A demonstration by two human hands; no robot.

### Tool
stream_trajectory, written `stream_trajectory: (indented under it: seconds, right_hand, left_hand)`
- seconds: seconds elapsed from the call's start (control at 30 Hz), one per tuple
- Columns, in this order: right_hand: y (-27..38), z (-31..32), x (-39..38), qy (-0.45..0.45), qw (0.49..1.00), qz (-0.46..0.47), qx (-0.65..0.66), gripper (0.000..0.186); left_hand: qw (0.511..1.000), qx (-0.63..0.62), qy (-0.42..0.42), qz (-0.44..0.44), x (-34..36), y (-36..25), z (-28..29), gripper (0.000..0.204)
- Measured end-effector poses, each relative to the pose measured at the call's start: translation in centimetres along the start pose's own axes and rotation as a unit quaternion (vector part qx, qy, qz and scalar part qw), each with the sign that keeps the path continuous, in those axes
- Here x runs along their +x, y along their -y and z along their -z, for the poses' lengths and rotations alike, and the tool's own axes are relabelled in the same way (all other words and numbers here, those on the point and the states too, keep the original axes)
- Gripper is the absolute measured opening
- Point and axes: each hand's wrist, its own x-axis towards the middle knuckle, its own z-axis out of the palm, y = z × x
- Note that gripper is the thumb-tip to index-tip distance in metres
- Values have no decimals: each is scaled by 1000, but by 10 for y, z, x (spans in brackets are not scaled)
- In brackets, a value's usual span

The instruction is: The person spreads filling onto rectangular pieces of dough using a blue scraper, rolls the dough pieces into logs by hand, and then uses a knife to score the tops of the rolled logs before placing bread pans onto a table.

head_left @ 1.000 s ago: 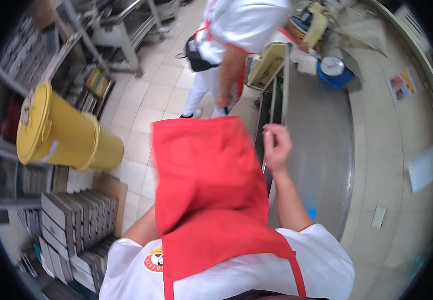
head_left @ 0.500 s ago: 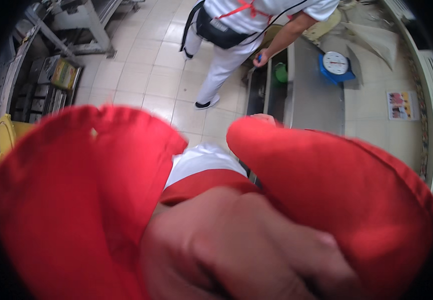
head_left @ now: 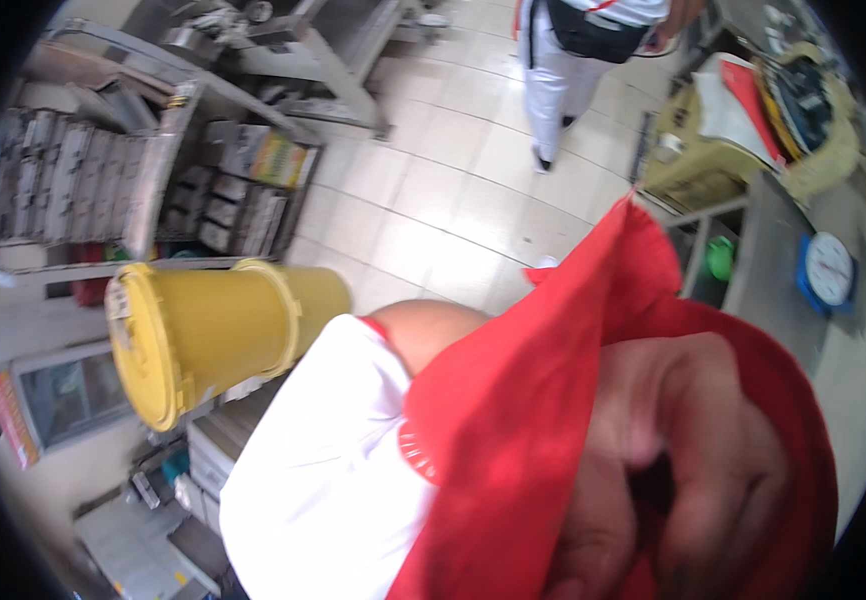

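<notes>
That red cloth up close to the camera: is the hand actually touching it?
Touching. In the head view the hand fills the lower right, its fingers curled into the red cloth, which wraps around them with no gap. Which hand it is cannot be told.

A hand (head_left: 673,470), blurred and right up at the camera, sits low on the right, and which hand it is cannot be told. The cloth (head_left: 543,400) wraps around it on every side and rises to a peak above it. Just left of the hand lies the sleeve (head_left: 323,450), touching the cloth. Further left, the bucket (head_left: 203,335) lies on its side on the floor. Behind the bucket stand the shelves (head_left: 153,170). Above and right of the hand, the scale (head_left: 831,270) sits on the surface (head_left: 768,290). Far beyond the cloth's peak, a person (head_left: 578,60) stands on the tiled floor (head_left: 443,200).
</notes>
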Motion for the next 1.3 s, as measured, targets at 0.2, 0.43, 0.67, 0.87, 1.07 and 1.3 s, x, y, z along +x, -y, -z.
stream_trajectory:
  seconds: [0.2, 0.43, 0.67, 0.87, 1.07, 1.3]
  right_hand:
    - [33, -11, 167, 25, 996, 84, 33, 17]
    - [64, -48, 410, 4, 972, 208, 107, 18]
    - [85, -148, 620, 87, 970, 106, 199, 17]
    - [124, -159, 777, 81, 976, 201, 23, 21]
    - [72, -176, 892, 51, 990, 32, 127, 20]
    - [50, -206, 1086, 29, 993, -48, 100, 22]
  left_hand:
    - [998, 43, -16, 49, 42, 21, 121, 40]
    - [1000, 3, -4, 16, 72, 55, 310, 39]
    - [999, 36, -8, -17, 60, 47, 521, 39]
    - [998, -33, 1, -47, 74, 31, 723, 38]
    - [998, -33, 56, -12, 128, 44, 919, 38]
    - [999, -12, 38, -7, 168, 84, 1153, 38]
